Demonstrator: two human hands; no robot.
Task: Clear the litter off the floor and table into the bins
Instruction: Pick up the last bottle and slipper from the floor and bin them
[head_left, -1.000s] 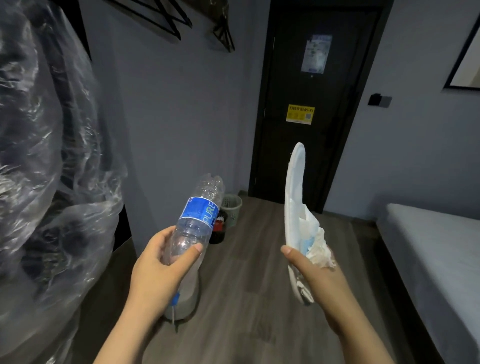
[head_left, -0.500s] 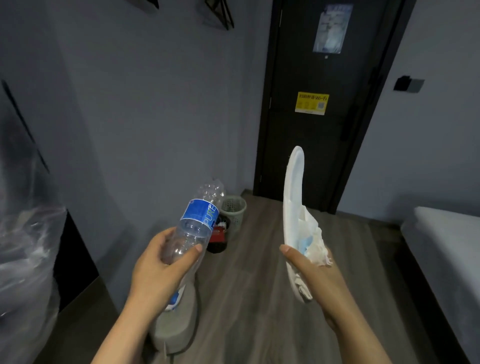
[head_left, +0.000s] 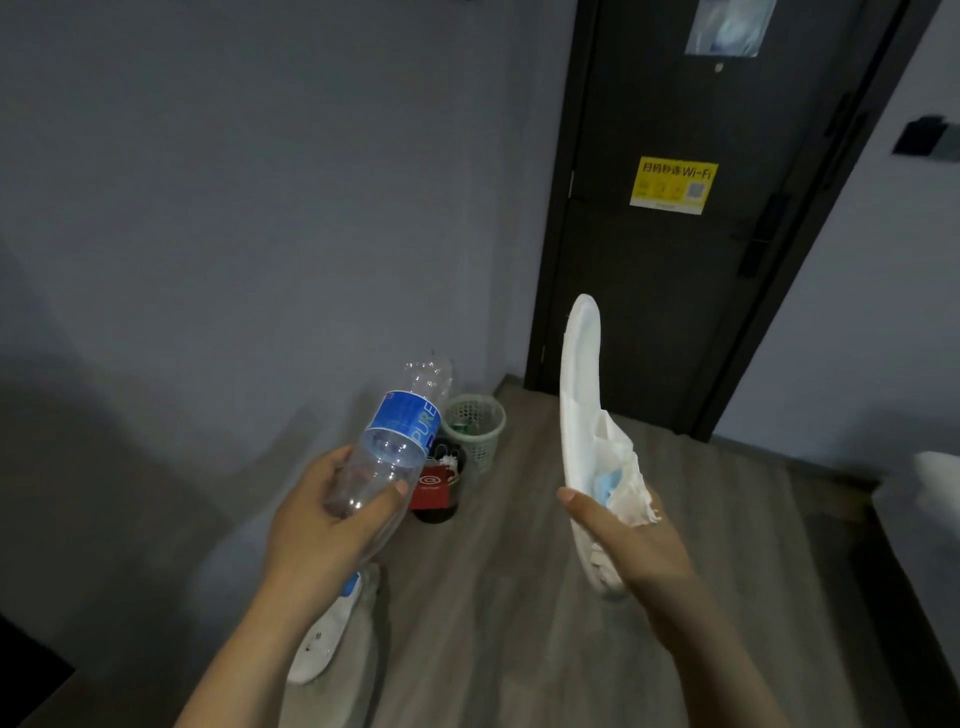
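Observation:
My left hand (head_left: 322, 525) grips an empty clear plastic bottle (head_left: 400, 431) with a blue label, tilted up to the right. My right hand (head_left: 623, 540) holds a white paper plate (head_left: 582, 389) on edge, pinned together with crumpled white and blue tissue (head_left: 623, 478). Ahead on the floor by the wall stand two bins: a pale green mesh bin (head_left: 478, 426) and, in front of it, a dark bin (head_left: 439, 488) with a red wrapper and scraps inside. Both bins are beyond my hands.
A black door (head_left: 675, 260) with a yellow Wi-Fi sticker closes the far end. A white bed corner (head_left: 935, 488) shows at the right edge. A white object (head_left: 322, 644) lies on the wood floor under my left arm. A grey wall runs along the left.
The view has moved forward and turned right: the plastic-wrapped mass at the left has left the frame and the bins and door look nearer. Both hands keep the same hold.

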